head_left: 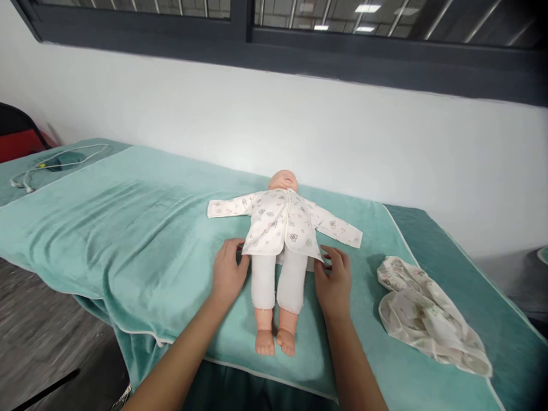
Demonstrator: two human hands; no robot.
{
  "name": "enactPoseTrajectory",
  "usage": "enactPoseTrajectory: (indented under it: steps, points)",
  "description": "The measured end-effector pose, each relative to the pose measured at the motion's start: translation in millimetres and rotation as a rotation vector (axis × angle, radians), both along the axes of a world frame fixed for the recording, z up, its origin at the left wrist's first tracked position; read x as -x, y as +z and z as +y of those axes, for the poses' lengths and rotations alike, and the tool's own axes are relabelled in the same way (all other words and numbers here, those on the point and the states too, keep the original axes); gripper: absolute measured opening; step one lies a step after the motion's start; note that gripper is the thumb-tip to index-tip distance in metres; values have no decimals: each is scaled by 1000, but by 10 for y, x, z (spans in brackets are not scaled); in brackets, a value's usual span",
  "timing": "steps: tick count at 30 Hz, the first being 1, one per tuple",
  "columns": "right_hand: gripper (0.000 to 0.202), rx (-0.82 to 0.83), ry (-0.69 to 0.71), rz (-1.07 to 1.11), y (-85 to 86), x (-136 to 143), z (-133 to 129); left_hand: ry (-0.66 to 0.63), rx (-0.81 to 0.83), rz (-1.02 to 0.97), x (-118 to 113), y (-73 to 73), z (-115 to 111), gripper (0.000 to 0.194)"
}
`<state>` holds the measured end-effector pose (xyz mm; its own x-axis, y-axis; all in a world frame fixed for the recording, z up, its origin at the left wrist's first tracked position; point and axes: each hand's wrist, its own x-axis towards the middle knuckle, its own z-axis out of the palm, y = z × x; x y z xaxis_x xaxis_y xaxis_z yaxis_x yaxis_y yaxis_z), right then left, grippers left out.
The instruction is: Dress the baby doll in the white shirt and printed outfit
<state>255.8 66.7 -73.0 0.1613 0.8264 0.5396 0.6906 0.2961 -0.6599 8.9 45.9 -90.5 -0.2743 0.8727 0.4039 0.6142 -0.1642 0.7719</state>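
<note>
A baby doll (283, 180) lies on its back, head toward the wall and bare feet toward me. It wears a white printed baby jacket (274, 222), closed down the front with the sleeves spread out to both sides. White cloth covers its upper legs. At the left lower corner of the jacket, my left hand (229, 274) has its fingertips closed on the hem. My right hand (334, 282) pinches the opposite hem corner beside the doll's hip. Parts of the fingertips are hidden by the fabric.
A crumpled printed baby garment (432, 319) lies to the right. The doll rests on a green cloth (141, 240) spread over a table against a white wall (171, 108). A pale cord (64, 157) lies at the far left, near a red and black chair (19, 137).
</note>
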Motion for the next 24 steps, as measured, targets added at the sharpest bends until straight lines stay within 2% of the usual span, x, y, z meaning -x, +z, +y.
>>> enactPoseTrajectory:
  steps: [3, 9, 15, 19, 24]
  points:
    - [30, -58, 74, 6, 11, -1, -10, -72, -100, -2, -6, 22, -29, 31]
    - [24, -40, -36, 106, 34, -20, -27, -150, -158, 90, -4, 51, -73, 34]
    - [24, -23, -79, 94, 19, -35, -32, -130, -160, 97, 9, 28, -59, 27]
    - [26, -60, -8, 64, 25, -23, -48, -120, -179, 97, -2, 49, -79, 25]
    - [25, -143, 116, -76, 60, 45, -76, -110, -240, 140, -17, 64, -56, 25]
